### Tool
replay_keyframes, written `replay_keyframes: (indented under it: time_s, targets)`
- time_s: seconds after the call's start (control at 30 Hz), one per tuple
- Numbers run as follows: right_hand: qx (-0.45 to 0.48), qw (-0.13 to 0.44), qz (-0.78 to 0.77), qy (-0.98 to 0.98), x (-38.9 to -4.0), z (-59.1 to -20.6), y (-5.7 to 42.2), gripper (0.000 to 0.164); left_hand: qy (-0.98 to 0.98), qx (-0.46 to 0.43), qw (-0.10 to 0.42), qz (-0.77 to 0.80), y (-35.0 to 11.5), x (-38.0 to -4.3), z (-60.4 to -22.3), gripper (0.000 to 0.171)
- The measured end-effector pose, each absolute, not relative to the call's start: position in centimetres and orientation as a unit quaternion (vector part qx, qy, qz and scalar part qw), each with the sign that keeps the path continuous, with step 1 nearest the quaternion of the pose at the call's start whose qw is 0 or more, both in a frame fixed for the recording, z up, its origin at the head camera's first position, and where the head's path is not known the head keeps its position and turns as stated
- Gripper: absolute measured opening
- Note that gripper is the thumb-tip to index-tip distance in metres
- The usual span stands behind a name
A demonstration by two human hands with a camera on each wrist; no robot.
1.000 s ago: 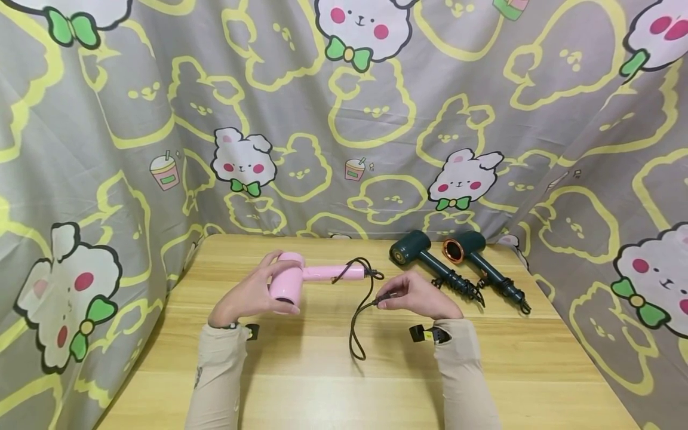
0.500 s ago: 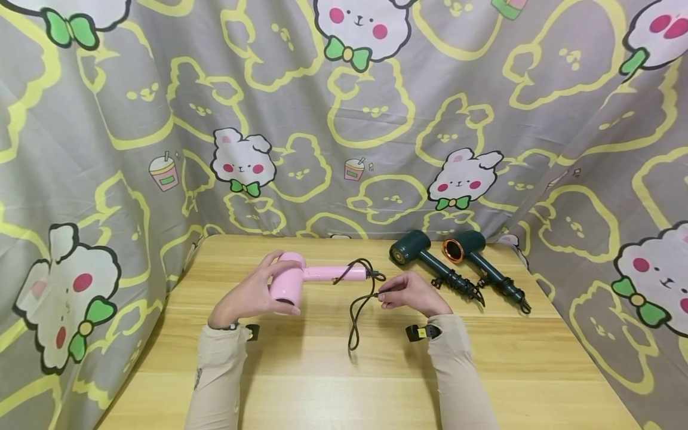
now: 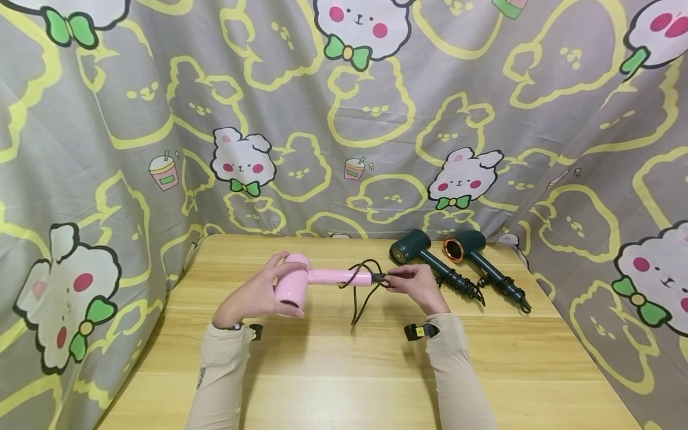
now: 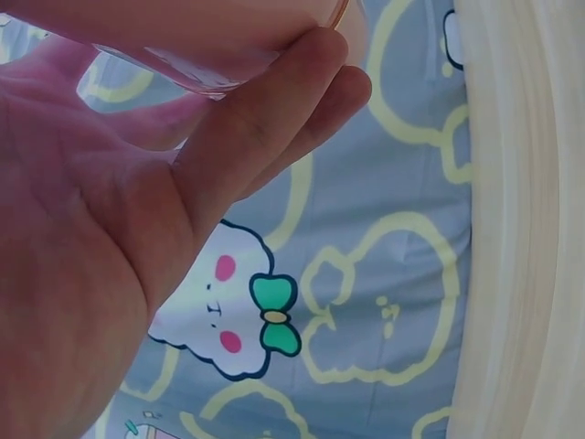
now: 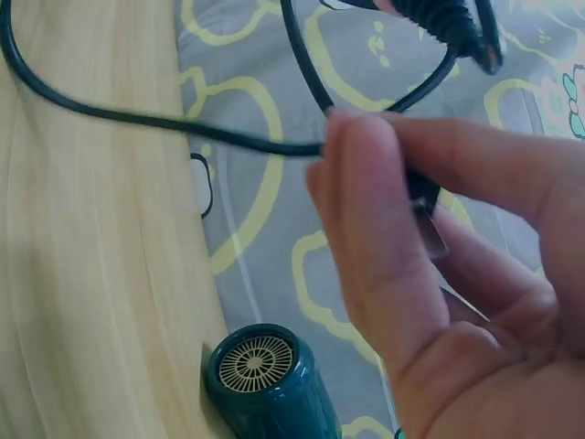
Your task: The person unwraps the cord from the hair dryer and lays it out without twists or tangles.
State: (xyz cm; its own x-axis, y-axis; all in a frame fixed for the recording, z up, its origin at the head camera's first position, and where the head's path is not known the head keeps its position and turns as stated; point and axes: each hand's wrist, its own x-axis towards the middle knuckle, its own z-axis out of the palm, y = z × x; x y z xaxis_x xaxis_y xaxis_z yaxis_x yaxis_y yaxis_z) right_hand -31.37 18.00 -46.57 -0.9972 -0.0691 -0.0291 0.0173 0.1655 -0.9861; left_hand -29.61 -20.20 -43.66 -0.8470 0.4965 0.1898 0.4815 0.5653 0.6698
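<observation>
A pink hair dryer (image 3: pixel 340 277) lies sideways in the head view, its handle pointing right. My left hand (image 3: pixel 248 297) grips its barrel, thumb at the near end and fingers over the far side; the left wrist view shows the fingers (image 4: pixel 265 119) against the glossy pink shell. My right hand (image 3: pixel 420 286) is just off the handle's end, pinching the dark cord (image 5: pixel 210 135) by its plug (image 5: pixel 423 190). A metal prong shows between thumb and fingers in the right wrist view. One length of cord loops over the handle, and another loop hangs below it.
Two dark green hair dryers, one plain-ended (image 3: pixel 411 246) and one with a copper ring (image 3: pixel 466 245), lie at the back right with cords wound on their handles. The wooden table (image 3: pixel 344 382) meets a patterned curtain (image 3: pixel 301 119) behind and at both sides.
My right hand has moved up and slightly right with the plug, towards the handle's end. The hanging cord loop has become shorter. The pink hair dryer has shifted slightly right with my left hand.
</observation>
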Motion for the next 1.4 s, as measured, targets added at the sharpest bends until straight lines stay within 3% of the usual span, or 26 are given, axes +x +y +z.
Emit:
replay_keyframes:
  time_s: [0.33, 0.77, 1.07, 1.4]
  targets:
    - [0.010, -0.061, -0.704, 0.708, -31.3, -46.0, 17.6, 0.036, 0.877, 0.304, 0.023, 0.371, -18.9, -29.5, -43.6, 0.087]
    - [-0.063, -0.096, -0.733, 0.670, -29.3, -43.3, 15.6, 0.038, 0.884, 0.300, 0.044, 0.356, -18.2, -29.6, -44.1, 0.090]
    - [-0.150, -0.013, -0.687, 0.711, -28.1, -42.3, 14.6, 0.033, 0.886, 0.283, 0.040, 0.366, -18.5, -29.7, -44.3, 0.090]
    - [-0.205, 0.141, -0.626, 0.739, -28.0, -42.7, 15.1, 0.027, 0.889, 0.273, 0.017, 0.368, -19.5, -29.9, -44.3, 0.094]
